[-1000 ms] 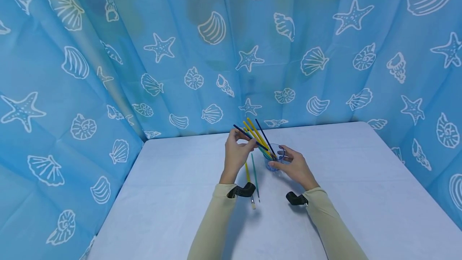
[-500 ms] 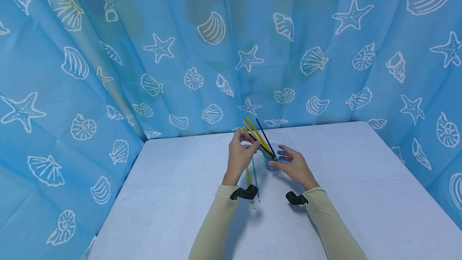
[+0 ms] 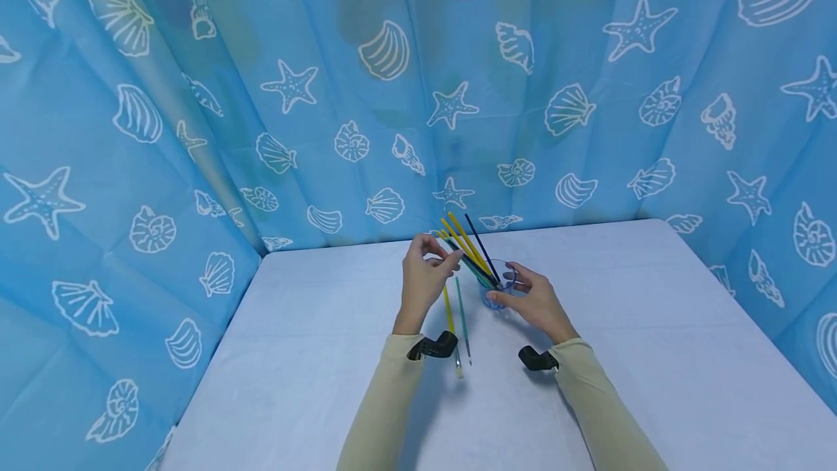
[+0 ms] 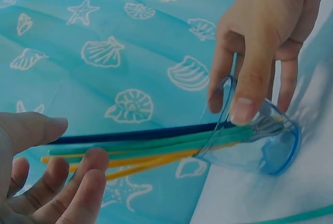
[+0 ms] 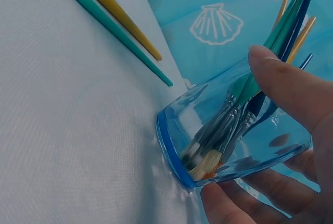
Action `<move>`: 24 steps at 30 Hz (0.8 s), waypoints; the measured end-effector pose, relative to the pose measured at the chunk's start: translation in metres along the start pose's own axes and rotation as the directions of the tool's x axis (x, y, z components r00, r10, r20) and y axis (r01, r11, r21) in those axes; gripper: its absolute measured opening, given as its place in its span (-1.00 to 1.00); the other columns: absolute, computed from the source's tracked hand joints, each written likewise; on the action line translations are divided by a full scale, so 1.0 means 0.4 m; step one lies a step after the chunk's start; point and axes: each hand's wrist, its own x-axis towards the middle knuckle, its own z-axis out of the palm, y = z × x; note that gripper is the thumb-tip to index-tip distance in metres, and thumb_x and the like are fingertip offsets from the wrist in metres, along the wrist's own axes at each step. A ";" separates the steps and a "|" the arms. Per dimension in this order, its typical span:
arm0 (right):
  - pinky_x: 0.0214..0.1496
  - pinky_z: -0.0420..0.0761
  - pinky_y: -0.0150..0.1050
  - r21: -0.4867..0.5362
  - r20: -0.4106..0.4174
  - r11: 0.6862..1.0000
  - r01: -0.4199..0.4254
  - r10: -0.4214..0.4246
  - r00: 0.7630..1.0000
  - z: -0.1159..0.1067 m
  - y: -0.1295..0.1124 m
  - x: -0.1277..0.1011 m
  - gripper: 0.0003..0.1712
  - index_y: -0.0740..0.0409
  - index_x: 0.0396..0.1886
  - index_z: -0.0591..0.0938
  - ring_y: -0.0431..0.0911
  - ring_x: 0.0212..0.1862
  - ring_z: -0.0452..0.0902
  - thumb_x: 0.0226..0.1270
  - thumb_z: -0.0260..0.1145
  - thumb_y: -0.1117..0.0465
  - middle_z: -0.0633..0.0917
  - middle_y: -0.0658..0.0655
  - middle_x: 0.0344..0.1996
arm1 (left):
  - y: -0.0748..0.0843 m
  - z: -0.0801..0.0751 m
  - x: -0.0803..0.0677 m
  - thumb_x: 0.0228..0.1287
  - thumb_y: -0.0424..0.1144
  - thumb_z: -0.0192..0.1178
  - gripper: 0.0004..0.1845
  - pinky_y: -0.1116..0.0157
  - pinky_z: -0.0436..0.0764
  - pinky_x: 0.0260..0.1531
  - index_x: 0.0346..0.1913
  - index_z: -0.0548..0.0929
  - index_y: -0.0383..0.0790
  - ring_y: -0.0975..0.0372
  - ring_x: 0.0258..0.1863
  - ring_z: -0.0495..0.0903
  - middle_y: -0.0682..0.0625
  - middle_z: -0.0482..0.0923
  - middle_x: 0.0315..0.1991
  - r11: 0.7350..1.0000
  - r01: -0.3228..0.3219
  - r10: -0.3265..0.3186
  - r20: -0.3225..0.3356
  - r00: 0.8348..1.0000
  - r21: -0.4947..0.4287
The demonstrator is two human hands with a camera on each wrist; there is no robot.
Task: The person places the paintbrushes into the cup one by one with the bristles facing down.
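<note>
My right hand (image 3: 532, 304) grips a clear blue cup (image 5: 169, 153), thumb on one side and fingers on the other. The cup is tilted in the right wrist view. Inside it several paintbrushes stand bristles down, their handles dark blue, green and yellow. My left hand (image 3: 423, 275) is at the handle ends, thumb and fingers apart. Its thumb is close to the end of a dark blue paintbrush (image 4: 135, 133); whether they touch I cannot tell. Green handles (image 4: 156, 146) and yellow handles (image 4: 145, 169) pass between the thumb and fingers in the left wrist view.
On the white-covered table (image 3: 294, 355) lie a yellow paintbrush (image 5: 119, 18) and a green paintbrush (image 5: 117, 28), side by side, left of the cup. A blue curtain (image 3: 392, 129) with white shell prints hangs behind and at both sides.
The left hand has lowered the dark blue paintbrush into the cup beside the others. Its fingers have since drawn back left, off the handle. The right hand and cup have stayed in place.
</note>
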 end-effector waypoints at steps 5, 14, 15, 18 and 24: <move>0.49 0.41 0.27 0.012 0.002 1.000 0.001 -0.001 1.000 -0.002 0.006 0.001 0.07 0.00 0.64 0.21 0.27 0.51 0.36 0.25 0.52 -0.13 0.41 0.28 0.53 | -0.012 -0.019 -0.002 0.35 -0.18 0.39 -0.66 0.26 0.79 -0.23 -0.07 0.45 -0.25 0.10 -0.34 0.82 -0.16 0.64 -0.19 0.999 0.032 -0.032 -0.012 0.999 0.001; 0.48 0.43 0.27 0.012 0.006 1.000 -0.006 0.006 1.000 0.004 0.010 0.006 0.09 0.00 0.64 0.21 0.28 0.51 0.35 0.23 0.53 -0.14 0.41 0.28 0.52 | -0.056 -0.059 -0.016 0.33 -0.17 0.41 -0.69 0.29 0.79 -0.28 -0.07 0.51 -0.23 0.13 -0.37 0.81 -0.17 0.65 -0.20 0.994 0.106 -0.103 -0.063 0.993 0.039; 0.48 0.43 0.27 0.011 0.005 1.000 -0.009 0.009 1.000 0.004 0.009 0.006 0.09 0.00 0.64 0.22 0.28 0.51 0.35 0.22 0.54 -0.15 0.41 0.28 0.52 | -0.061 -0.062 -0.019 0.33 -0.18 0.40 -0.69 0.29 0.79 -0.29 -0.07 0.52 -0.25 0.13 -0.38 0.81 -0.18 0.65 -0.20 0.994 0.106 -0.104 -0.068 0.992 0.038; 0.48 0.43 0.28 0.013 0.003 1.000 -0.010 0.009 1.000 0.002 0.008 0.006 0.09 -0.01 0.64 0.22 0.27 0.52 0.35 0.22 0.54 -0.15 0.41 0.27 0.52 | -0.080 -0.069 -0.025 0.33 -0.18 0.40 -0.70 0.29 0.79 -0.31 -0.08 0.55 -0.26 0.14 -0.40 0.80 -0.18 0.65 -0.21 0.991 0.122 -0.118 -0.079 0.990 0.049; 0.48 0.41 0.30 0.004 0.004 1.000 0.000 0.000 1.000 0.000 0.009 0.006 0.09 -0.01 0.65 0.21 0.27 0.52 0.34 0.23 0.53 -0.16 0.40 0.27 0.53 | -0.125 -0.070 -0.040 0.34 -0.18 0.38 -0.73 0.31 0.78 -0.35 -0.08 0.61 -0.29 0.25 -0.48 0.75 -0.14 0.65 -0.26 0.974 0.213 -0.205 -0.094 0.974 0.081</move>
